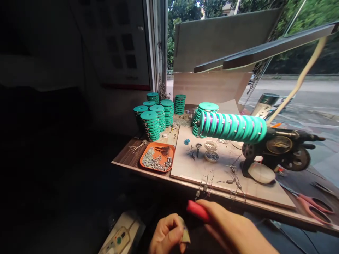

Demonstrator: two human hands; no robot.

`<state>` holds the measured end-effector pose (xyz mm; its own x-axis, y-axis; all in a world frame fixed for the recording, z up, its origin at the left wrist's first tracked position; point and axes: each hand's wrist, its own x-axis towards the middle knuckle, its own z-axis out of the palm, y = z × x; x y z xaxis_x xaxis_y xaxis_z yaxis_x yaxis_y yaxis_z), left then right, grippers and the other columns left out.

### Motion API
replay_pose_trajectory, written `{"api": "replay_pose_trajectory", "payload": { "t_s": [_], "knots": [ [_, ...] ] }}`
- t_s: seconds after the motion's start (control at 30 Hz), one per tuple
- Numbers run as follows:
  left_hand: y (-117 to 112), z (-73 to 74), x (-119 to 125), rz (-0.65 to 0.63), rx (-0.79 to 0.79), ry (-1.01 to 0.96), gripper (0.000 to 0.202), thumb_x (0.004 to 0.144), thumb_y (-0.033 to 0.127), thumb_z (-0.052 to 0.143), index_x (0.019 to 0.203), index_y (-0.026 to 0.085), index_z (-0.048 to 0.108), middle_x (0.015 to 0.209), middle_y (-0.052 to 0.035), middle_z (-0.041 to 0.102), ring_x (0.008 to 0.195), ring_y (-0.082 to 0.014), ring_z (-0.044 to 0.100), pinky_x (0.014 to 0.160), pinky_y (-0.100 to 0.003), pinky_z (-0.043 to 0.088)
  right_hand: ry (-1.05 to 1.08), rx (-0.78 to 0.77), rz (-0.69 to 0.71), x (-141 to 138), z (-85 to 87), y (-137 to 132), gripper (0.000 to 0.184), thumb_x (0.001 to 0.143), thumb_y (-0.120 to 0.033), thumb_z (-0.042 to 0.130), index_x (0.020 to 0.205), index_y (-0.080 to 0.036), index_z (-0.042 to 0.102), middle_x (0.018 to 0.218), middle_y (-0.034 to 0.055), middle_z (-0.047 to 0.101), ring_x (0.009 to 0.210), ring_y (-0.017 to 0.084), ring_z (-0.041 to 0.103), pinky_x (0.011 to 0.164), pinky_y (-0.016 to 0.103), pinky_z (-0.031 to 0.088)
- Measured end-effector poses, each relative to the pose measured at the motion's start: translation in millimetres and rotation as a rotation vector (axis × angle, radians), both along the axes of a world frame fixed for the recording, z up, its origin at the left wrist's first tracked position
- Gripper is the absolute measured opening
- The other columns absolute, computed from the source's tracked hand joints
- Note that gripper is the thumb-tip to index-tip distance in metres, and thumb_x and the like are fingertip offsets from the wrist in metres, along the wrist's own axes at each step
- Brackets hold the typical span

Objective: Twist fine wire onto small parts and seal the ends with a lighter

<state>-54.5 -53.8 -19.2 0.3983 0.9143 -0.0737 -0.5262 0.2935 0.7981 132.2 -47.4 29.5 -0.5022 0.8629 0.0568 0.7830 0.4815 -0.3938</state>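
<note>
My left hand (166, 234) is low in the middle of the view, its fingers curled in a pinch. A small beige strip (185, 234) shows at its fingertips; whether it is held or wrapped round a finger I cannot tell. To its right, my right hand (233, 225) is closed round a tool with a red handle (198, 211); its working end is hidden. Just beyond the hands, several small metal pieces with wire ends (205, 187) lie at the front edge of the pale board (182, 169).
An orange tray (143, 168) holds small metal parts. Stacked green spools (149, 123) stand behind it. A black winding machine (280, 144) bears a row of green discs (233, 127). Red-handled scissors (315, 208) lie at right. Two small dishes (211, 161) hold tiny parts.
</note>
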Motion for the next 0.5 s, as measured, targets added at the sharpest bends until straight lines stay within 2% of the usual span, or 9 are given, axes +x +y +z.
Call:
{"api": "replay_pose_trajectory", "payload": {
  "t_s": [0.1,0.17,0.23,0.3,0.4,0.5],
  "knots": [
    [-1,11.6,-24,0.029,0.034,0.152,0.038,0.072,0.047,0.06,0.052,0.017,0.046,0.048,0.0032,0.04,0.047,-0.009,0.033,0.05,-0.024,0.024,-0.307,0.126,0.232,-49,3.1,22,0.03,0.07,-0.006,0.053,0.097,-0.018,0.058,0.083,0.0055,0.068,0.065,0.021,0.065,0.052,0.027,0.047],
    [3,23.1,-45,0.072,0.03,0.265,0.035,0.073,0.043,0.061,0.054,0.016,0.049,0.05,0.0027,0.042,0.049,-0.0092,0.034,0.051,-0.024,0.024,-0.396,0.214,0.39,-62,2.0,30,0.023,0.067,-0.007,0.057,0.088,-0.017,0.059,0.074,0.0046,0.066,0.059,0.02,0.063,0.046,0.026,0.041],
    [9,32.9,-64,0.055,-0.002,0.315,0.029,0.072,0.037,0.063,0.056,0.015,0.052,0.052,0.0017,0.045,0.051,-0.0097,0.036,0.051,-0.023,0.025,-0.379,0.23,0.501,-66,2.0,33,0.016,0.067,-0.009,0.059,0.082,-0.016,0.058,0.068,0.0031,0.065,0.054,0.019,0.061,0.042,0.025,0.036],
    [14,36.5,-76,0.008,-0.069,0.201,0.027,0.071,0.033,0.064,0.055,0.015,0.05,0.049,0.0019,0.045,0.049,-0.0095,0.036,0.051,-0.023,0.025,-0.272,0.171,0.548,-68,3.2,35,0.012,0.071,-0.01,0.058,0.08,-0.018,0.056,0.068,0.0004,0.063,0.049,0.016,0.059,0.041,0.024,0.035],
    [16,29.1,-73,-0.01,-0.138,-0.053,0.031,0.065,0.035,0.066,0.05,0.017,0.046,0.043,0.0035,0.041,0.044,-0.0083,0.034,0.048,-0.022,0.025,0.06,-0.02,0.47,-75,2.8,36,0.003,0.083,-0.023,0.052,0.082,-0.021,0.054,0.079,-0.0004,0.059,0.051,0.011,0.057,0.045,0.019,0.039],
    [11,18.3,-59,0.134,-0.117,-0.167,0.04,0.056,0.043,0.072,0.047,0.018,0.042,0.043,0.0052,0.036,0.042,-0.0069,0.03,0.045,-0.022,0.024,0.514,-0.161,0.313,-91,-2.7,32,0.027,0.088,-0.046,0.037,0.083,-0.022,0.049,0.087,0.0027,0.052,0.063,0.012,0.057,0.056,0.02,0.046]
  ]
}}
